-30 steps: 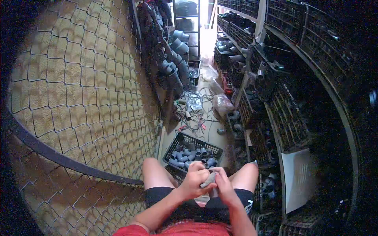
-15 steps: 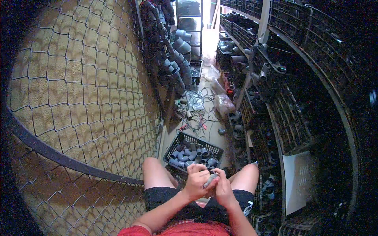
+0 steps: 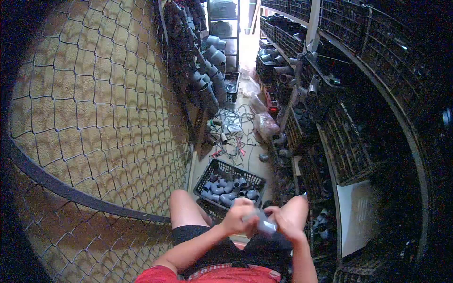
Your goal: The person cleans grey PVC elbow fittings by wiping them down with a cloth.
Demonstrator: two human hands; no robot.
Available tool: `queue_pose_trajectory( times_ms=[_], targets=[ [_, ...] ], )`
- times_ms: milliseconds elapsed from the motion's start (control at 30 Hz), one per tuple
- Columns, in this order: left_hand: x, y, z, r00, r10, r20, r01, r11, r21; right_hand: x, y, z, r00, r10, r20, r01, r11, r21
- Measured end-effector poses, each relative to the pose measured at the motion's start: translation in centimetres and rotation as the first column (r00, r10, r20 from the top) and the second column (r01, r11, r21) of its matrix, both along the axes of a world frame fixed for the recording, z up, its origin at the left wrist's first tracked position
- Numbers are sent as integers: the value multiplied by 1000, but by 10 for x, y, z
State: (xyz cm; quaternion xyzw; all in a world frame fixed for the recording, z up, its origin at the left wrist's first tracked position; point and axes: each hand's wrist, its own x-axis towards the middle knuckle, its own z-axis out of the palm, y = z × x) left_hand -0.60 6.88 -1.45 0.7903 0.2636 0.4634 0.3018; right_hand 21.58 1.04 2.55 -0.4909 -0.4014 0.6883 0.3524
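A grey plastic pipe fitting (image 3: pixel 267 227) is between my two hands above my lap, smeared by motion. My left hand (image 3: pixel 239 218) is closed around its left end. My right hand (image 3: pixel 287 225) grips it from the right, with the fingertips on its upper side. Its exact shape is hidden by fingers and blur. Just beyond my hands, a black plastic crate (image 3: pixel 204 175) rests on the floor between my legs, holding several grey pipe elbows (image 3: pixel 218 189).
Chain-link fencing (image 3: pixel 94 113) runs along the left. Shelves with black crates (image 3: pixel 347 137) of fittings line the right. Tangled cords (image 3: pixel 231 141) and a plastic bag (image 3: pixel 267 125) lie on the floor ahead, and large grey fittings (image 3: pixel 214 56) are stacked at the far left.
My hands have moved apart, the right one going right and slightly down. More of the grey fitting shows between them. The view has shifted slightly.
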Motion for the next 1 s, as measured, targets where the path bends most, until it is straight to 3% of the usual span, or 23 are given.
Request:
queue_pose_trajectory(
  times_ms=[33, 67, 100, 133, 167, 200, 233, 267, 300, 367, 400, 500, 633, 667, 700, 767, 800, 867, 900, 933, 967, 1000],
  targets=[
    [-1, 9, -29, 992, 125, 2, -125, 989, -80, 9, 1, 16, 948, -115, 295, 16, 948, 319],
    [-2, 18, -55, 965, 262, 22, -239, 907, -346, 25, 3, 40, 864, -254, 435, 35, 892, 451],
    [-4, 30, -80, 919, 394, 3, -318, 745, -586, 49, 2, 57, 744, -399, 537, 23, 818, 575],
    [-9, 44, -105, 896, 444, -32, -324, 600, -731, 75, -3, 60, 669, -626, 401, 195, 668, 718],
    [-17, 58, -136, 872, 484, -78, -314, 430, -847, 100, -9, 71, 624, -766, 156, 341, 446, 828],
    [-22, 73, -173, 842, 516, -158, -373, 345, -861, 144, -17, 69, 333, -924, 187, 322, 298, 899],
    [-27, 80, -202, 807, 541, -237, -427, 258, -867, 176, -19, 68, 107, -989, 106, 356, 138, 924],
    [-32, 82, -212, 768, 531, -359, -549, 255, -796, 208, -18, 65, -125, -992, 12, 350, -32, 936],
    [-44, 97, -284, 736, 508, -448, -615, 226, -755, 244, -18, 61, -126, -992, 9, 343, -35, 939],
    [-45, 93, -262, 675, 466, -572, -679, 87, -729, 308, -23, 40, -519, -848, 109, 118, 55, 991],
    [-46, 92, -264, 679, 464, -569, -675, 90, -732, 319, -22, 34, -523, -846, 106, 114, 54, 992],
    [-51, 89, -273, 645, 480, -594, -676, -5, -737, 339, -18, 25, -507, -767, 394, 322, 255, 912],
    [-53, 97, -290, 662, 510, -550, -588, -102, -802, 361, -3, 2, -373, -582, 723, 571, 470, 673],
    [-49, 96, -260, 742, 557, -373, -438, -17, -899, 371, 4, -8, -322, -524, 789, 622, 511, 593],
    [-47, 95, -240, 790, 585, -183, -276, 74, -958, 394, 8, -31, -318, -525, 790, 622, 513, 592],
    [-47, 95, -234, 788, 573, -225, -321, 69, -945, 466, 7, -95, -204, -847, 491, 370, 398, 840],
    [-46, 96, -233, 787, 558, -262, -361, 72, -930, 501, 9, -119, -200, -847, 492, 370, 399, 839],
    [-42, 89, -211, 792, 545, -276, -384, 91, -919, 562, 13, -157, -450, -709, 543, 249, 484, 839],
    [-42, 85, -203, 797, 531, -288, -402, 110, -909, 576, 21, -169, -449, -709, 544, 252, 484, 838],
    [-45, 94, -269, 788, 587, -186, -275, 65, -959, 591, 28, -182, -367, -838, 404, 122, 387, 914],
    [-44, 91, -253, 787, 588, -187, -277, 67, -958, 595, 32, -187, -257, -933, 254, 4, 262, 965],
    [-40, 84, -222, 804, 549, -230, -340, 107, -934, 587, 31, -179, -254, -933, 253, 7, 260, 966]
  ],
)
